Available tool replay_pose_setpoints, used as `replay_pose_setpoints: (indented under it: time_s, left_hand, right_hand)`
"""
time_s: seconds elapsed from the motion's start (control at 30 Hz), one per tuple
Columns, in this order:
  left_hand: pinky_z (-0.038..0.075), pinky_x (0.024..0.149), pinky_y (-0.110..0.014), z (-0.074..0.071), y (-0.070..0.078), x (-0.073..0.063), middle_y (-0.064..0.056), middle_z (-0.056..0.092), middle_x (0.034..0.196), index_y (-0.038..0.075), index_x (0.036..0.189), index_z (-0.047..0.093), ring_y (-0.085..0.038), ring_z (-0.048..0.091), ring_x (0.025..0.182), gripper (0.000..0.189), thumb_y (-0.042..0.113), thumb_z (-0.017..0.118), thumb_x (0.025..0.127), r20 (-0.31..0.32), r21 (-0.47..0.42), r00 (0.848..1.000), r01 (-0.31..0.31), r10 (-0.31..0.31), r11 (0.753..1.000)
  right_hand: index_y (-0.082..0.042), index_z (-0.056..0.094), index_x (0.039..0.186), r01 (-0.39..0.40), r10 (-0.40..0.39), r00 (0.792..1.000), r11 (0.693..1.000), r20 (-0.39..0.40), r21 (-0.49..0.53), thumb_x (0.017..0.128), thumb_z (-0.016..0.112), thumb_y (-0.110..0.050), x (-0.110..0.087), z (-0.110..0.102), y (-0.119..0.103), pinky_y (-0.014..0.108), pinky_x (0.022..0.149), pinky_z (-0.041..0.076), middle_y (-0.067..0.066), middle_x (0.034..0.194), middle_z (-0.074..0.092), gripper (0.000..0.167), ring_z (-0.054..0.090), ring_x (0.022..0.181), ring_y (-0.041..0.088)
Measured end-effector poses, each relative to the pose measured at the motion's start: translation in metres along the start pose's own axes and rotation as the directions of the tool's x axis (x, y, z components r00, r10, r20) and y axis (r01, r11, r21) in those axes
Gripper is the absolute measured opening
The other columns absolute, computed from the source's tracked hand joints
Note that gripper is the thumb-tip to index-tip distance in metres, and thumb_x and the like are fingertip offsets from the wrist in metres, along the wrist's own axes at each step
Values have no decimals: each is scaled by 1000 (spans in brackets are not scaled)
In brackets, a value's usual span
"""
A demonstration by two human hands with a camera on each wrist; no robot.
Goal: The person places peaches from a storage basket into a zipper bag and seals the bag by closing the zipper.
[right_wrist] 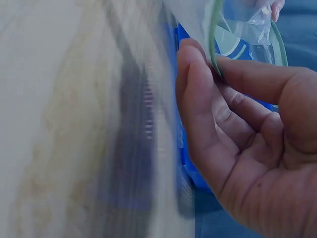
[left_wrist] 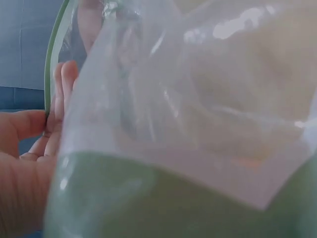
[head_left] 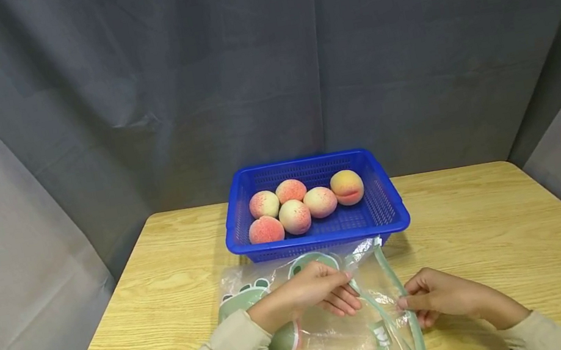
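Observation:
A clear plastic zip bag (head_left: 341, 338) with green cartoon print and a green-edged mouth lies in front of the basket, its mouth spread toward the right. My left hand (head_left: 314, 293) reaches across the bag and pinches one green edge between thumb and fingers, as the left wrist view shows. With thumb and forefinger, my right hand (head_left: 448, 298) pinches the opposite green edge (right_wrist: 214, 44) of the mouth. Between the two hands the mouth gapes. Part of the print is hidden under the left forearm.
Behind the bag stands a blue plastic basket (head_left: 319, 239) holding several peaches (head_left: 295, 217). Both rest on a light wooden table (head_left: 490, 226). A dark grey curtain (head_left: 262, 66) hangs along the table's back edge, with lighter cloth at the sides.

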State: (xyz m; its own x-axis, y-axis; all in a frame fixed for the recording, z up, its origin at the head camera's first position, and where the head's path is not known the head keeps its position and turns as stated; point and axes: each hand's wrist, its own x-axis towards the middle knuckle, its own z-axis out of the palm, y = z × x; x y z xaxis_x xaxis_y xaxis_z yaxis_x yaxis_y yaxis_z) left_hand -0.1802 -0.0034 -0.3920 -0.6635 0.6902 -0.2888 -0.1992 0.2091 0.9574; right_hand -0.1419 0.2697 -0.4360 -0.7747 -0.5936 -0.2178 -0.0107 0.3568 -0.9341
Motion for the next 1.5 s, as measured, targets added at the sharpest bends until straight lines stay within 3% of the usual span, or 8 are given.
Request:
replay_pose_setpoints:
  time_s: [0.27, 0.5, 0.63, 0.87, 1.07, 1.17, 1.33, 1.5]
  left_hand:
    - [60, 72, -32, -4, 0, 1, -29, 68, 98, -16, 103, 64, -20, 71, 77, 39, 20, 48, 100, 77, -70, 997, -21, 26, 997]
    - [59, 74, -33, -4, -1, 4, -29, 68, 100, -16, 104, 64, -22, 72, 80, 39, 20, 48, 100, 87, -57, 996, -30, 35, 998]
    - [59, 76, -34, -4, -1, 4, -29, 67, 102, -16, 106, 63, -22, 72, 82, 40, 20, 48, 100, 103, -46, 994, -28, 33, 999]
    - [59, 76, -35, -4, 0, 2, -30, 67, 102, -15, 107, 63, -25, 72, 84, 38, 19, 48, 100, 99, -49, 994, -36, 40, 998]
    - [59, 75, -34, -3, 0, 1, -30, 67, 102, -16, 106, 63, -22, 72, 81, 38, 19, 49, 100, 96, -51, 994, -41, 46, 998]
    - [59, 75, -33, -3, -1, 1, -30, 67, 102, -16, 105, 63, -18, 71, 78, 38, 19, 49, 99, 97, -56, 994, -46, 51, 997]
    - [60, 73, -33, -2, -3, 0, -32, 66, 101, -16, 104, 63, -17, 71, 76, 39, 20, 50, 99, 101, -64, 993, -57, 64, 996]
    - [60, 73, -34, -3, -6, -1, -33, 65, 101, -16, 104, 63, -19, 71, 77, 40, 20, 50, 99, 101, -66, 993, -61, 68, 996]
  right_hand:
    - [7, 67, 91, 33, -32, 999, 997, 16, -75, 100, 51, -16, 1, -19, -22, 34, 60, 58, 14, 76, 67, 29, 63, 67, 14]
    - [6, 64, 110, 20, -45, 995, 965, -88, -260, 99, 54, -20, 0, -49, -83, 33, 70, 57, 10, 92, 68, 30, 64, 83, 20]
    - [2, 63, 117, 34, -117, 977, 910, -178, -412, 97, 57, -23, 7, -60, -118, 34, 76, 56, 8, 102, 69, 32, 65, 93, 22]
    - [-2, 65, 116, -5, -268, 912, 749, -310, -662, 94, 62, -25, 43, -78, -155, 50, 86, 53, 14, 111, 68, 32, 63, 102, 32]
    - [1, 62, 120, -43, -322, 897, 619, -303, -784, 91, 64, -20, 79, -100, -163, 56, 93, 46, 22, 119, 63, 35, 56, 109, 38]
    - [3, 61, 120, -48, -334, 894, 592, -299, -805, 91, 64, -18, 95, -111, -161, 57, 98, 42, 24, 121, 61, 36, 53, 114, 41]
    - [4, 58, 123, -90, -287, 905, 591, -313, -802, 91, 63, -18, 119, -123, -149, 58, 101, 39, 26, 124, 58, 39, 50, 119, 44]
    - [4, 57, 124, -137, -225, 929, 528, -293, -838, 89, 65, -19, 139, -123, -137, 59, 98, 41, 30, 123, 55, 42, 50, 115, 48]
